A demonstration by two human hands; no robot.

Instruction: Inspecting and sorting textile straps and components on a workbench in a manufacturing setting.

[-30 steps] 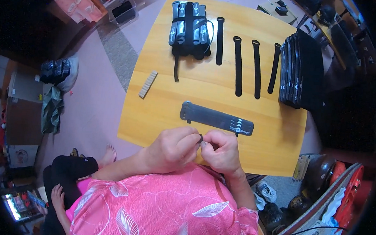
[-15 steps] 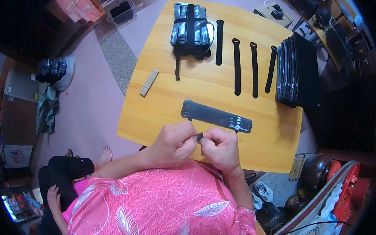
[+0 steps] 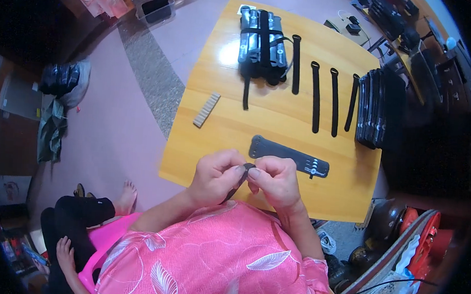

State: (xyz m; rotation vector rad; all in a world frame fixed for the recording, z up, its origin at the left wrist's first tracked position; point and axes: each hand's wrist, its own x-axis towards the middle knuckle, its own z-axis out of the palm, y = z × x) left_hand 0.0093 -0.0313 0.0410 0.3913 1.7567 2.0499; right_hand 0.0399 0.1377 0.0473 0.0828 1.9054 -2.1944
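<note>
Close to my body, above the table's front edge, my left hand (image 3: 219, 177) and my right hand (image 3: 277, 182) meet fingertip to fingertip. Both pinch a black strap (image 3: 249, 168) between thumb and forefinger. Part of that strap hangs below my left hand; the rest is hidden by my fingers. Just beyond my hands lies a flat dark grey panel (image 3: 283, 154), rounded at its ends, with holes at its left end and white print at its right. A small dark tab shows under its right end.
On the wooden table (image 3: 237, 123) a strapped bundle of grey panels (image 3: 262, 47) stands at the back. Several loose black straps (image 3: 316, 98) lie right of it, beside a stack of black panels (image 3: 373, 109). A ribbed beige strip (image 3: 206, 110) is at left. Another person's hand (image 3: 66, 252) shows lower left.
The view has shifted, so the table items appear farther right and mostly lower. My fingers have changed their pinch on the black strap, and a length of it now shows below my left hand.
</note>
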